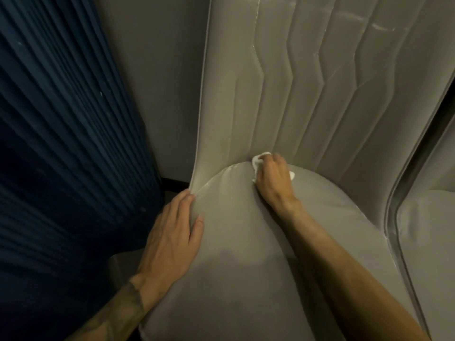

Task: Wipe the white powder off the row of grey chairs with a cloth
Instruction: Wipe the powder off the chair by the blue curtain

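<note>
Your white cloth (258, 160) is bunched in your right hand (272, 177), fingers curled round it, pressed into the crease where the seat cushion (234, 242) of the grey chair (283, 94) meets its quilted backrest; a corner of the cloth pokes out on the far side of your knuckles; your right forearm crosses the cushion from the lower right. Faint streaks of white powder (382, 27) show along the stitched seams high on the backrest, and thin traces lie near the crease to the left of the cloth. Your left hand (172, 232) lies flat and relaxed on the left edge of the cushion, fingers straight, fingertips touching the piped corner where backrest and seat join; it grips nothing. A second grey chair (428, 230) stands just beside the first on the right, with powder along its piping. To the left hangs a dark blue pleated curtain (61, 131), with a grey wall (160, 82) between it and the chair.
</note>
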